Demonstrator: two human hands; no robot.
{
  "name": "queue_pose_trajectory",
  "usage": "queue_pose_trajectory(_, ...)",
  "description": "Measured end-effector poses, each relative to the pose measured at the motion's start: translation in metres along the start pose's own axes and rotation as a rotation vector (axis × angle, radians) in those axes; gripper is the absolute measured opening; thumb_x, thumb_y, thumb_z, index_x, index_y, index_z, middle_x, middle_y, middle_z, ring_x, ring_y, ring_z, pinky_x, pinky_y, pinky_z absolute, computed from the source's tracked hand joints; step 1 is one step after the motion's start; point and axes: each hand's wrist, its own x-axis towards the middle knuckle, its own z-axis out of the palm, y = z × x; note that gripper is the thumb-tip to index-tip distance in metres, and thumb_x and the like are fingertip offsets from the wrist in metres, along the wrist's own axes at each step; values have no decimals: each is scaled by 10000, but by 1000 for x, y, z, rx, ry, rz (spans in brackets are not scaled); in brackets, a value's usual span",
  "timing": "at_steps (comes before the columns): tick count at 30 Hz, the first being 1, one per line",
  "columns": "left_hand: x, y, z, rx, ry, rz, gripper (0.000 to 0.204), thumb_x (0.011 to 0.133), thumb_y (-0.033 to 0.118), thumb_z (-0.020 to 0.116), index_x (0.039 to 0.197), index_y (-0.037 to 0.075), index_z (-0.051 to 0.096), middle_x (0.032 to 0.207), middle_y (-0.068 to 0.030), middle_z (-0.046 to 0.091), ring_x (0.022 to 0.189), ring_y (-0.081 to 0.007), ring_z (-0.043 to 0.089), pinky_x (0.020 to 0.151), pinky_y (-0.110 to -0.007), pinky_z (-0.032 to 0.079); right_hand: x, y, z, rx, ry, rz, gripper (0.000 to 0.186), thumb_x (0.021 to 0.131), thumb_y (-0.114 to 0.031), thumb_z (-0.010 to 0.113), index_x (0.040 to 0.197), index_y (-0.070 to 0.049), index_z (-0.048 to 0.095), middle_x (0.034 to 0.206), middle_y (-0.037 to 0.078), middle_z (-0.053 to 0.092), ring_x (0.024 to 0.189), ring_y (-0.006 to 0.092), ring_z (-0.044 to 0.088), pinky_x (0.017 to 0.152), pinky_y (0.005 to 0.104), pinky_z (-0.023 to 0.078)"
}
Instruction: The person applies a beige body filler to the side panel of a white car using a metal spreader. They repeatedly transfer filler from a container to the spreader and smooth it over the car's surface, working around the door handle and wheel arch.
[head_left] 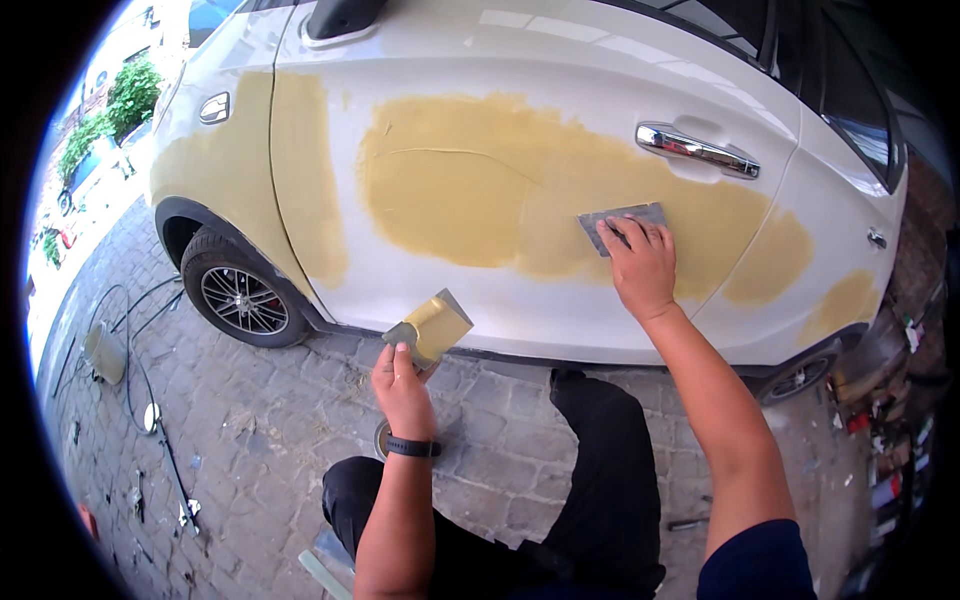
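White car (560, 315) standing on stone paving (500, 440), its side partly coated with yellow filler (450, 200). The right hand (645, 262) has its fingers closed on a grey spreader (597, 232), whose flat blade lies over the yellow area of the front door, below and to the left of the chrome door handle (697, 150); how firmly it presses, I cannot tell. The left hand (403, 388), a dark band (412, 447) at its wrist, grips a grey plate (455, 303) with the thumb uppermost; the plate is tilted, bears a layer of yellow paste (436, 330), and is held out near the door's lower edge. Further left are the front wheel (243, 298) and a pale bucket (104, 353). A round tin (381, 437) sits beside the left wrist, partly hidden by it.
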Motion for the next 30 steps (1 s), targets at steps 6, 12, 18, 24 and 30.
queue_pose_trajectory(6,-13,2,12,-93,-101,-122,366,1122,224,526,1354,-33,643,1249,-131,745,1118,-255,758,984,-442,625,-46,-75,-23,485,-14,191,438,902,24,671,1292,-141,778,1220,48,725,1112,289,660,1015,430,481)
queue_pose_trajectory(12,-19,-3,28,-35,-149,-125,358,1134,203,508,1331,-45,674,1232,-127,753,1112,-240,756,996,-418,620,-55,-163,-20,1012,-35,460,455,918,79,670,1330,-92,762,1244,98,709,1093,307,653,970,398,528)
queue_pose_trajectory(18,-18,0,17,10,-205,-77,327,1123,196,532,1305,-33,680,1213,-112,759,1095,-228,759,970,-395,621,-55,-198,-10,1021,-105,254,508,813,105,713,1273,-98,783,1253,87,715,1112,305,666,1004,404,510)
queue_pose_trajectory(24,5,22,14,-83,-44,11,309,1123,230,542,1260,-23,656,1173,-98,748,1058,-216,753,959,-401,608,-26,-145,-24,782,-62,83,362,847,32,724,1180,-87,800,1101,55,734,999,289,712,865,424,552)
queue_pose_trajectory(30,12,12,8,-95,-6,12,296,1130,199,526,1251,-32,665,1178,-99,744,1056,-208,749,955,-402,626,91,-56,-12,143,318,233,331,894,-5,713,1194,-111,804,1131,45,714,1045,312,691,900,444,551)
